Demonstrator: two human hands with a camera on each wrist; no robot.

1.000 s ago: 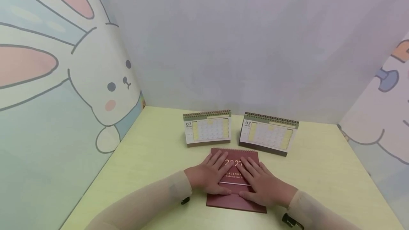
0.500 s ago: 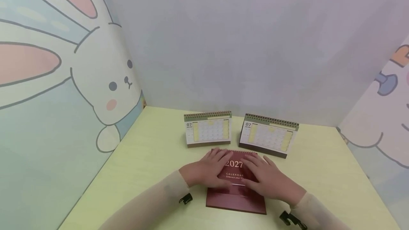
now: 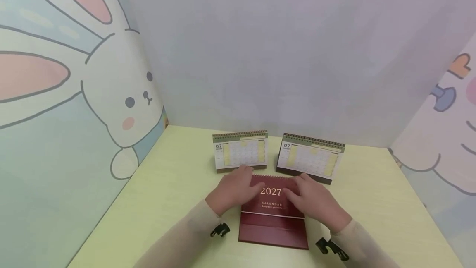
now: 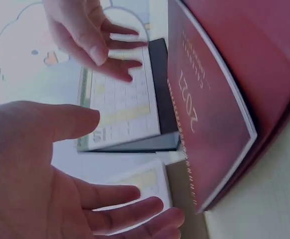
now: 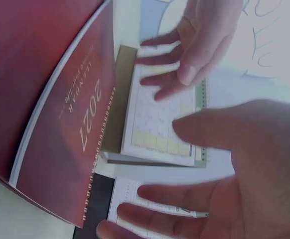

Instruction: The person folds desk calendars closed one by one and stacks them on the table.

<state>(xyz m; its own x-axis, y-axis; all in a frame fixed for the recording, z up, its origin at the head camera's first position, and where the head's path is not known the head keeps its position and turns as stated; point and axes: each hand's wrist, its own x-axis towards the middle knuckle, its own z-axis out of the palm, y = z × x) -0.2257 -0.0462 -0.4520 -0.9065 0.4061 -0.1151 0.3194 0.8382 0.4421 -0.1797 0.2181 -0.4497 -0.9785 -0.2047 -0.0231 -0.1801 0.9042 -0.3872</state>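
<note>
- Here's the red calendar (image 3: pixel 273 211), lying on the table in front of the person, its coil on the far edge.
- Gold print on the cover: a big 2027, CALENDAR beneath, then "Embrace your life"; a white page edge crosses below, with plain dark red nearer the person.
- Above its far corners, the left hand (image 3: pixel 235 188) and the right hand (image 3: pixel 316 198), well apart from each other, fingers loose and spread, gripping nothing; whether any fingertip brushes the cover, I can't tell.
- Just past the coil, crowding that far side, two standing calendars: the left desk calendar (image 3: pixel 240 152) and the right desk calendar (image 3: pixel 310 158), green-topped, both marked 07, fingertips overlapping their lower edges in the head view.
- Dark clips (image 3: pixel 221 230) hang at pale sleeves (image 3: pixel 182 235).
- All on a pale yellow table (image 3: pixel 178 189), a cartoon rabbit (image 3: pixel 119 82) on the left wall.
</note>
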